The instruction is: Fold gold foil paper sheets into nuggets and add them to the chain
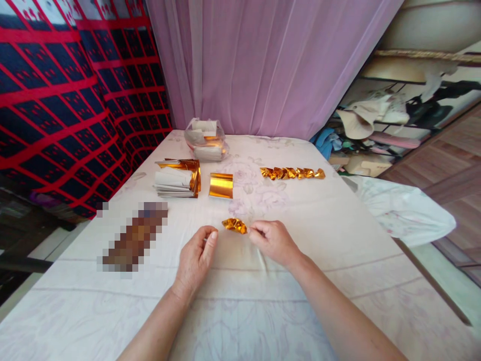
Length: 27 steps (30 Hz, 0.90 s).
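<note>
The right hand (274, 240) pinches one end of a folded gold foil piece (234, 225) near the table's (338, 235) middle. The left hand (197, 258), loosely curled and empty, sits just beside. Held by so little, the crinkled foil may slip or unfold.

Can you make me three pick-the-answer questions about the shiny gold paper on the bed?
1. Where is the row of folded gold pieces?
A. far right of the flat gold sheet
B. under the left hand
C. inside the plastic bag

2. What colour is the curtain?
A. green
B. pink
C. black

3. How is the crumpled gold piece held?
A. lying alone
B. pinched by the right hand
C. gripped by both hands

Answers: 1 A, it lies right of the sheet. 2 B, it hangs pale pink. 3 B, the left hand is just apart.
</note>
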### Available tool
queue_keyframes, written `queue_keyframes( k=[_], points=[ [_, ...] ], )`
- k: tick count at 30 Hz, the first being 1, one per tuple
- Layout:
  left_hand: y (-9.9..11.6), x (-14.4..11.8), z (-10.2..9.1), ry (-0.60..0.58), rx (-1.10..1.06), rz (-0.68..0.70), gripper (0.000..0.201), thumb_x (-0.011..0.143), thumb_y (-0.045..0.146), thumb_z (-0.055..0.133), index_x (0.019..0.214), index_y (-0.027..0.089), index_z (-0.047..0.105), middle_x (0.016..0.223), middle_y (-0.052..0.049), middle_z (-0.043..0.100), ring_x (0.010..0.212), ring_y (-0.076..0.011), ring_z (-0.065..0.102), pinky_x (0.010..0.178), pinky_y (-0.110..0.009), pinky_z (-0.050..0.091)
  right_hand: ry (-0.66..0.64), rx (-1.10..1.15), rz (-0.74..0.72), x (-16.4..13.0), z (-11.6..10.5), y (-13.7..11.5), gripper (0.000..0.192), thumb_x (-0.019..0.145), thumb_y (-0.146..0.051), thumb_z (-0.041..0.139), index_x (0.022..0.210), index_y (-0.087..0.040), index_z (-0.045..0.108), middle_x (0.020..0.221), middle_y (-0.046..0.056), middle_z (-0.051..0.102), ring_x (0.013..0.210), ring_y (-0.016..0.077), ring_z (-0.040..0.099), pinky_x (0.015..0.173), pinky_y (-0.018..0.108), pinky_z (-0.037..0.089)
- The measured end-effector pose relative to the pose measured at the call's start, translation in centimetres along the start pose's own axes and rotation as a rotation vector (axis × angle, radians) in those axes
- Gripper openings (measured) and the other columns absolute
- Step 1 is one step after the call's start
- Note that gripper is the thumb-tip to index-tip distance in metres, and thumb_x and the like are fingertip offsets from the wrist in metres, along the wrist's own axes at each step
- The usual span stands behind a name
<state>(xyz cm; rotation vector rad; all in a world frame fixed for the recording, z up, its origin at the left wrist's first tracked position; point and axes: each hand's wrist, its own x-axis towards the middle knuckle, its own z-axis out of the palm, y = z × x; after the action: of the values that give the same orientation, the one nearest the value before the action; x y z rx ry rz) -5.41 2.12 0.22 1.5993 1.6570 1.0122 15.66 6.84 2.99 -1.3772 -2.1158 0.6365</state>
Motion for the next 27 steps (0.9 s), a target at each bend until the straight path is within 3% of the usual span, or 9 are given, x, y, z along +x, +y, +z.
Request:
queue_keyframes(
  k=[4,11,19,27],
  points=[
    [-0.3,0.5,0.0,0.088,-0.071,-0.015,0.044,0.091,0.059,0.038,0.093,0.021,0.061,0.069,0.001,0.059,0.058,-0.0165,0.058,0.054,-0.026,0.045,0.195,-0.157,0.211,2.4,-0.1,1.9,0.029,0.083,-0.027,0.05,0.057,-0.021,0.062,0.054,-0.002,0.06,0.054,0.0122,0.053,0.054,0.022,0.032],
    [-0.4,0.9,0.2,0.126,-0.185,-0.083,0.051,0.083,0.068,0.045,0.09,0.02,0.062,0.066,0.002,0.059,0.051,-0.0152,0.056,0.049,-0.026,0.045,0.309,-0.298,0.388,8.0,-0.4,4.9,0.03,0.088,-0.026,0.047,0.074,-0.022,0.073,0.073,0.002,0.073,0.072,0.016,0.063,0.062,0.022,0.039],
    [-1.2,0.9,0.5,0.148,-0.175,-0.076,0.054,0.084,0.071,0.042,0.09,0.021,0.062,0.061,0.002,0.056,0.05,-0.0163,0.055,0.048,-0.026,0.045,0.351,-0.388,0.529,13.2,-0.4,6.4,0.032,0.092,-0.029,0.047,0.091,-0.02,0.077,0.091,0.011,0.075,0.084,0.0222,0.067,0.07,0.028,0.041],
    [-1.1,0.9,0.4,0.158,-0.169,-0.098,0.06,0.081,0.076,0.042,0.088,0.021,0.063,0.06,0.001,0.058,0.05,-0.0168,0.056,0.047,-0.026,0.045,0.341,-0.389,0.583,14.4,0.5,7.8,0.04,0.097,-0.035,0.041,0.101,-0.017,0.076,0.095,0.014,0.074,0.09,0.0222,0.066,0.078,0.029,0.043]
  ],
)
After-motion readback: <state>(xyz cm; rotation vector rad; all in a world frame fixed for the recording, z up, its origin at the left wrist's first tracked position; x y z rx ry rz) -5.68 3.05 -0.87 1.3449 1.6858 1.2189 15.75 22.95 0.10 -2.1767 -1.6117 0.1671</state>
